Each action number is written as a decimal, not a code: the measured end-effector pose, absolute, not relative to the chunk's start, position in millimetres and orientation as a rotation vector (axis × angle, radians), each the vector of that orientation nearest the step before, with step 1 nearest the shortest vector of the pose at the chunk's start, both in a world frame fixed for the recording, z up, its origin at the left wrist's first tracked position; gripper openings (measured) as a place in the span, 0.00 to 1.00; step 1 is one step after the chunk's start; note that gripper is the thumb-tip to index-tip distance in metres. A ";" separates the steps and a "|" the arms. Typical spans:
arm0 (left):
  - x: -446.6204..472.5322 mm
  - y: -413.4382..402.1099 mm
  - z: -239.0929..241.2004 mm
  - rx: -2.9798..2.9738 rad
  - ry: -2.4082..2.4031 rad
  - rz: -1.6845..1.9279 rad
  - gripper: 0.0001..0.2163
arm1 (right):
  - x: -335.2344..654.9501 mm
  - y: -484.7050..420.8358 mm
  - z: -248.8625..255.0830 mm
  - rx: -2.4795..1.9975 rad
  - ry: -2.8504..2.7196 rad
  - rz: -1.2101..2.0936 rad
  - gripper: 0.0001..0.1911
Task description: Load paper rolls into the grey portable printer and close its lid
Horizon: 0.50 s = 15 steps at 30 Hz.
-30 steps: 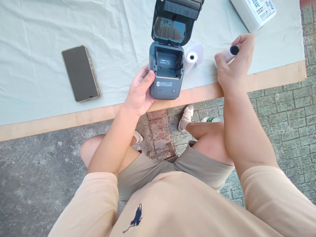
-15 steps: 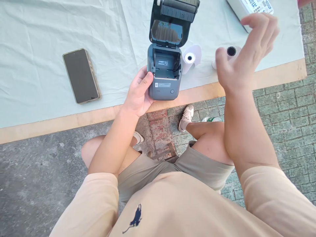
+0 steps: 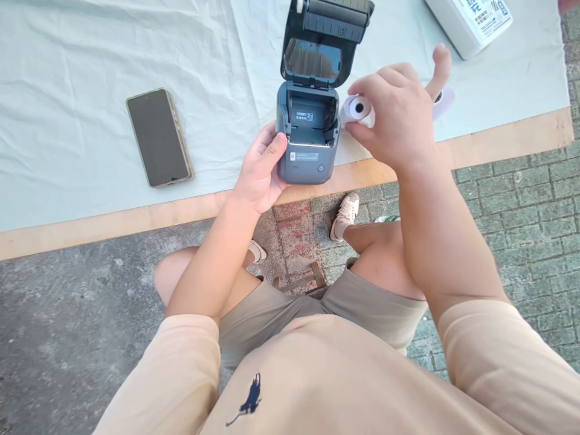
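My left hand (image 3: 263, 166) grips the left side of a dark blue label printer (image 3: 308, 163), thumb on its front edge. The printer's lid (image 3: 312, 60) stands raised, and its paper bay shows bare inside. Just to the right, my right hand (image 3: 394, 112) has thumb and index finger closed around a small white paper roll (image 3: 348, 112) with a dark core hole, its little finger sticking up. Behind that hand, a second white roll (image 3: 446, 103) is mostly hidden.
A phone (image 3: 158, 139) lies face up on the pale cloth (image 3: 217, 78) to the left. At the upper right stands a white box (image 3: 475, 24) with printed labels. The table's wooden edge (image 3: 190, 208) runs in front of my knees.
My right hand has come left and down from above the second roll to the roll beside the printer, and its fingers have closed on it. My left hand still holds the printer.
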State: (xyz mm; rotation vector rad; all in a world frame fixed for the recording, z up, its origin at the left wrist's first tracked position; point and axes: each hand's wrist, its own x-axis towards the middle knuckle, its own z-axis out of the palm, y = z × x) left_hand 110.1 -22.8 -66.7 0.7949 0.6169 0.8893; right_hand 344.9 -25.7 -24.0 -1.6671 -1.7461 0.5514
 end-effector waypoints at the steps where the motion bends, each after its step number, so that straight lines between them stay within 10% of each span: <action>1: 110.0 -22.9 -66.6 0.792 0.616 0.891 0.15 | 345.1 -27.1 -21.3 -1.700 -1.729 0.502 0.16; 6: 110.5 -22.8 -66.5 0.786 0.618 0.887 0.15 | 339.9 -40.3 -1.9 -1.567 -1.571 0.303 0.21; 15: 110.2 -22.5 -66.9 0.781 0.623 0.871 0.15 | 336.8 -22.9 -44.4 -1.238 -0.864 1.046 0.23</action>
